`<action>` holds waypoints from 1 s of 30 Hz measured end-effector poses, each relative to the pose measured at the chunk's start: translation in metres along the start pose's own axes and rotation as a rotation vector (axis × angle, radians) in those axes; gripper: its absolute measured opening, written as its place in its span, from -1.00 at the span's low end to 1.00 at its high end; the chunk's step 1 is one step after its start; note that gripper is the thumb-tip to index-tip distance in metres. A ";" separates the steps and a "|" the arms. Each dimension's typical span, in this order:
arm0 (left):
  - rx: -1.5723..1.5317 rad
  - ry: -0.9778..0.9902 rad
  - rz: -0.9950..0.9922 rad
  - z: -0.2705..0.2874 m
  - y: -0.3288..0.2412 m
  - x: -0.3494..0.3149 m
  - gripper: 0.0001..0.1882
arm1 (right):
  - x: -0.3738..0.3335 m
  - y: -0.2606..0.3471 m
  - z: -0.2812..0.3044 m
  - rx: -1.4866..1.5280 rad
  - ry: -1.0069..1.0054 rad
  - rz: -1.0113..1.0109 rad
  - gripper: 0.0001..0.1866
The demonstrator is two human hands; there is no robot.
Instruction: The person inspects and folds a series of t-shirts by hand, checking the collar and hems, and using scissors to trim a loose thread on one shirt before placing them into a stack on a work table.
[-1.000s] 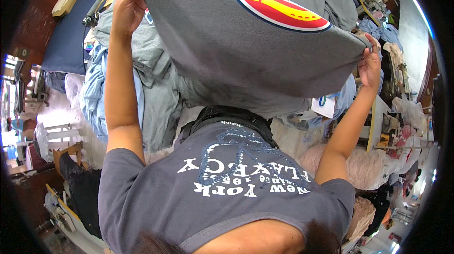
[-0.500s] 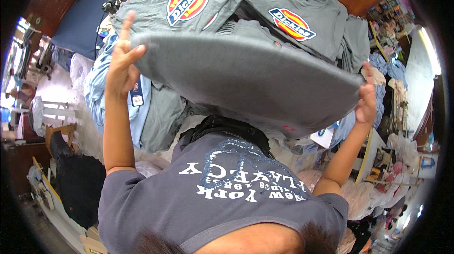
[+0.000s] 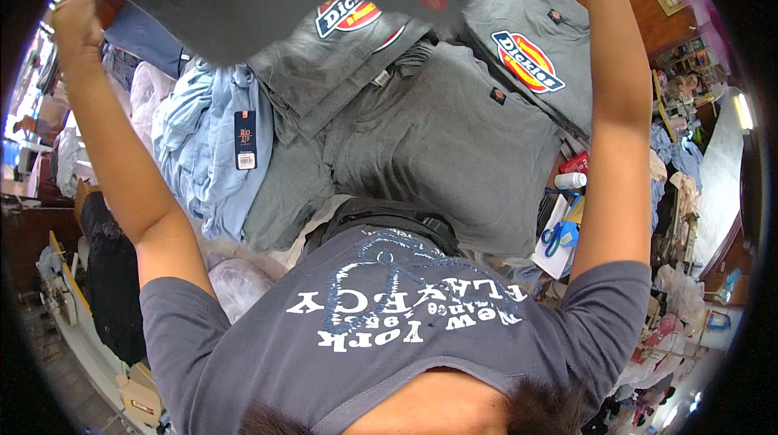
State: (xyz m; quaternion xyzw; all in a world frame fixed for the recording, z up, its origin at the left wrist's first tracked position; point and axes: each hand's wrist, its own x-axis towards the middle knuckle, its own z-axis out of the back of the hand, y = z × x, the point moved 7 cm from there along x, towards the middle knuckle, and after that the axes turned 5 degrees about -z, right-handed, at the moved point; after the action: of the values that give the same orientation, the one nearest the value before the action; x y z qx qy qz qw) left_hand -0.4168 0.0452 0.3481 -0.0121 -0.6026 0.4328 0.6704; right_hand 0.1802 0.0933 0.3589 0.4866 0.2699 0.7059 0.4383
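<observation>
Blue-handled scissors, white bottle, pale-blue garments
Garments bunch toward the left edge of the counter; scissors and bottle lie toward its right.

A navy top shows only in a patch at the upper left; whether it runs on beneath the clothes is hard to tell. Grey shirts lie heaped over the middle, hiding what bears them, with pale blue garments bunched beside them on the left. Just right of the shirts are a white card with blue scissors on it, and a white bottle.
</observation>
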 end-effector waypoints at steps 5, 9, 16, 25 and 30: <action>0.340 0.063 -0.216 -0.004 -0.037 -0.039 -0.68 | 0.056 -0.003 -0.018 -0.126 -0.480 -0.118 -0.80; -0.066 0.103 -0.008 -0.053 -0.026 -0.109 -0.76 | 0.075 -0.111 -0.053 -0.186 -0.416 -0.153 -0.81; -0.181 0.697 0.392 -0.174 0.031 -0.281 -0.66 | -0.030 -0.244 -0.070 -0.264 -0.315 -0.243 -0.81; 0.021 0.815 -0.005 -0.224 -0.059 -0.352 -0.80 | -0.387 -0.153 -0.062 -0.438 -0.386 -0.544 -0.82; 0.145 1.013 -0.043 -0.243 -0.043 -0.387 -0.71 | -0.572 -0.102 -0.075 -0.545 -0.524 -0.973 -0.77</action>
State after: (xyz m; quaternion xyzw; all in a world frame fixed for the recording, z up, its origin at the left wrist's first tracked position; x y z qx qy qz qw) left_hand -0.1548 -0.0893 -0.0033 -0.1613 -0.1704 0.3993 0.8863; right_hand 0.2288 -0.3595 -0.0092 0.3353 0.1541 0.3258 0.8704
